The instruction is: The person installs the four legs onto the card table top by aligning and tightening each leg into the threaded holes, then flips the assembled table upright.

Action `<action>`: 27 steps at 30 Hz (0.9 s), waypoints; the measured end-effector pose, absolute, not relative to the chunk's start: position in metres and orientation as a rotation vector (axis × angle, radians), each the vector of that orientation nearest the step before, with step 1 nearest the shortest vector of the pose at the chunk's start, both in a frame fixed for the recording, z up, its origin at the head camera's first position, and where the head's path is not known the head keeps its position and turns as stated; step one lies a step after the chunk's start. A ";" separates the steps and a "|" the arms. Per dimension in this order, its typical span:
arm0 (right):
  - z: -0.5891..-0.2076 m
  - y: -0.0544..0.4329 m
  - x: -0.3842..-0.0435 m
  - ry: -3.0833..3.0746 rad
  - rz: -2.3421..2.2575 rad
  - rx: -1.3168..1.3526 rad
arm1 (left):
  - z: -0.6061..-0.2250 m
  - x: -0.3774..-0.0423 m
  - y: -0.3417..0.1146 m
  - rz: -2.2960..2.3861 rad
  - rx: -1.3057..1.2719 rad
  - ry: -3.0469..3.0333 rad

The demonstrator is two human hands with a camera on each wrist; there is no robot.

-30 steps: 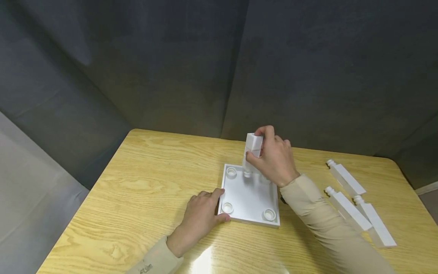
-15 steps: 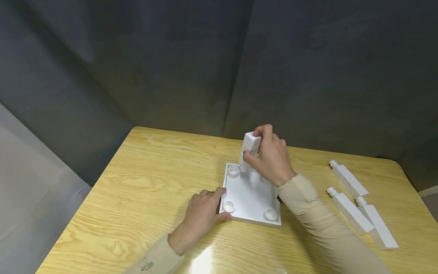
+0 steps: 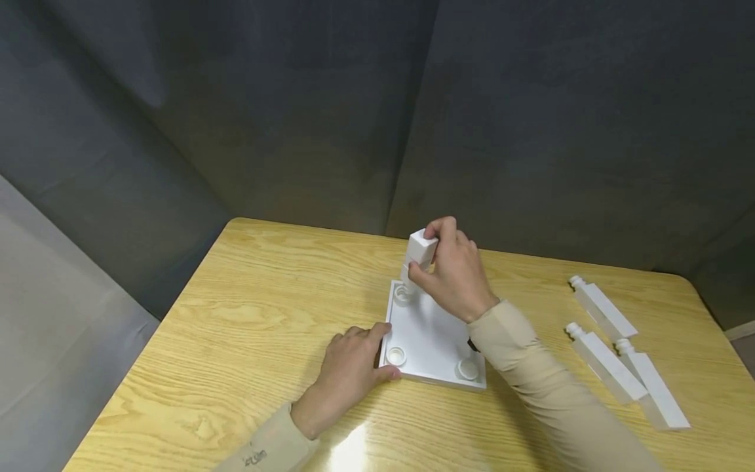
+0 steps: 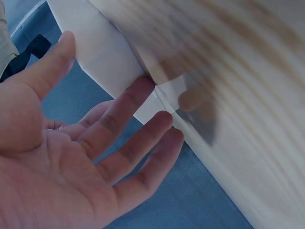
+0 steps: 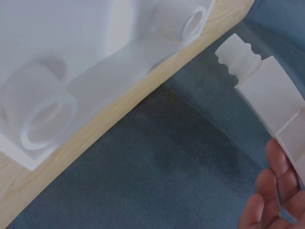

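Note:
A white square tabletop panel (image 3: 430,337) lies on the table with its rimmed, socketed side up. My left hand (image 3: 348,367) rests at its near-left corner, thumb on the front edge and fingertips against the left edge; in the left wrist view those fingers (image 4: 138,138) are loosely bent. My right hand (image 3: 457,275) grips a white table leg (image 3: 420,249) upright, threaded end down, over the far-left socket (image 3: 402,296). In the right wrist view the leg's threaded end (image 5: 238,57) is bare, apart from the sockets. The right hand hides the far-right corner.
Three more white legs lie to the right: one farther back (image 3: 603,308), and two nearer ones, the left (image 3: 607,367) and the right (image 3: 653,390), close together. Sockets also stand at the near-left (image 3: 396,356) and near-right (image 3: 468,369) corners. Dark curtain (image 3: 531,131) hangs behind the wooden table (image 3: 236,314).
My right hand has carried the leg left and slightly down, from over the panel's far edge toward the far-left socket. The left hand has stayed at the panel's corner.

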State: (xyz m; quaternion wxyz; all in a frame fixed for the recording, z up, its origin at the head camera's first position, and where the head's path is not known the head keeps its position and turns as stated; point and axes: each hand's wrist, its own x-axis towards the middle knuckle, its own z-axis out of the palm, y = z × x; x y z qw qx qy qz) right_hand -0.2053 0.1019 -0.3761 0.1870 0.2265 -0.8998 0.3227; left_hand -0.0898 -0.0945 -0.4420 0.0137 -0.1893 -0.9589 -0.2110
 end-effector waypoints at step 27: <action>-0.393 0.095 -0.207 -2.566 0.843 0.675 | -0.441 -0.090 -0.094 -0.657 -0.598 -2.983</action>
